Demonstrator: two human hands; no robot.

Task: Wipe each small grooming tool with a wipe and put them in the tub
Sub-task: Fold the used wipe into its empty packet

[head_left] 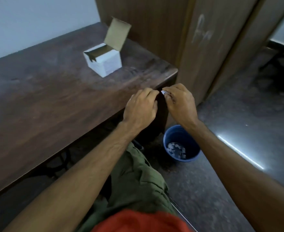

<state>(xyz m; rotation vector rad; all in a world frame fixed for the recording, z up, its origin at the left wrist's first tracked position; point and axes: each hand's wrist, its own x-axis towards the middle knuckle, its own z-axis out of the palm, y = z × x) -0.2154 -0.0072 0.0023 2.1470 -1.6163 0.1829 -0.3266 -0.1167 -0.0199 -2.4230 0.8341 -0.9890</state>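
My right hand (179, 101) pinches a small shiny silver item (163, 92) at its fingertips, just past the table's near right corner. It is too small and blurred to tell whether it is a tool or a wipe packet. My left hand (141, 108) is beside it with curled fingers whose tips reach toward the item; what they grip is hidden. Below the hands, on the floor, stands a blue tub (181, 143) holding several small pale pieces at its bottom.
A white cardboard box (104, 61) with its lid flap raised sits on the dark wooden table (46, 97). A wooden cabinet (196, 47) rises behind the table corner. My legs in green trousers are under the table edge, on a grey floor.
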